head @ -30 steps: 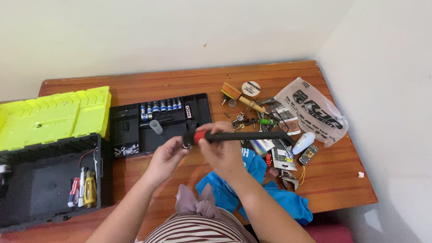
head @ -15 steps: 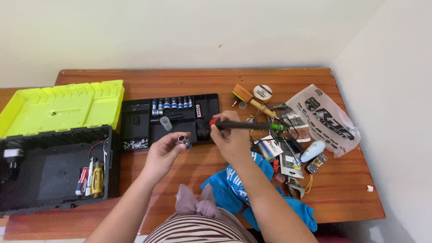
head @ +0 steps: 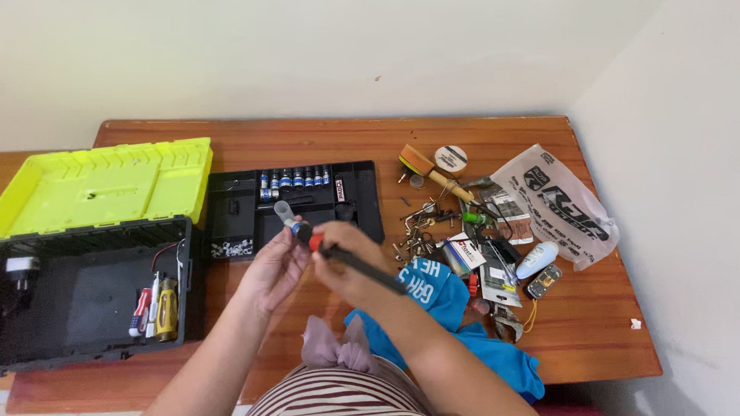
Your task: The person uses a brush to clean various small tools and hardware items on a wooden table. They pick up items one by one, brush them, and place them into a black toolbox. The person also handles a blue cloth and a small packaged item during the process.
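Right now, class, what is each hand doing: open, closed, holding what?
Left hand: closed on a small socket bit, pinched at the fingertips.
Right hand: closed on a black screwdriver handle with a red collar.

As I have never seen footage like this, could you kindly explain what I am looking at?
This is one view from a camera worn on a person's head, looking down at their own bare hands over a wooden table. The left hand pinches a small socket piece; the right hand grips a black driver tool with a red collar, its tip meeting that piece. To the left lies an open black toolbox with its yellow-green lid folded back. Behind the hands sits a black tray of sockets. To the right lie scattered small tools, a plastic bag and a blue cloth.
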